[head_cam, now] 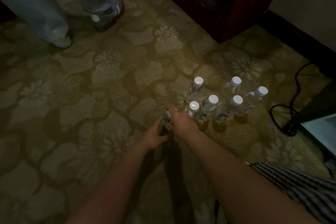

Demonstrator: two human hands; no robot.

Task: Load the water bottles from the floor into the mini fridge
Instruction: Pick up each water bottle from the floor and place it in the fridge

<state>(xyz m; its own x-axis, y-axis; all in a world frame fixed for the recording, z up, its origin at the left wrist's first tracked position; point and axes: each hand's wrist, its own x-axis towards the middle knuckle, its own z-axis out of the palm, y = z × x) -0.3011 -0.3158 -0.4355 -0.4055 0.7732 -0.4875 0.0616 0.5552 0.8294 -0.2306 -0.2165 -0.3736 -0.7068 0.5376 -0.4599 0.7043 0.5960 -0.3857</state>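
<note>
Both arms reach out low over the carpet. The left hand curls its fingers round a blurred bottle. The right hand sits over the bottle's top, its fingers hidden, so their grip cannot be told. Just beyond stand six capped bottles, upright in a cluster. To the right are a black cable and the fridge at the edge. Far left stand a person's legs.

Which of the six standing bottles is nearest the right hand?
The front-left bottle, leftmost in the near row. Its cap sits just beside the right hand; the rest stand farther right or behind.
</note>
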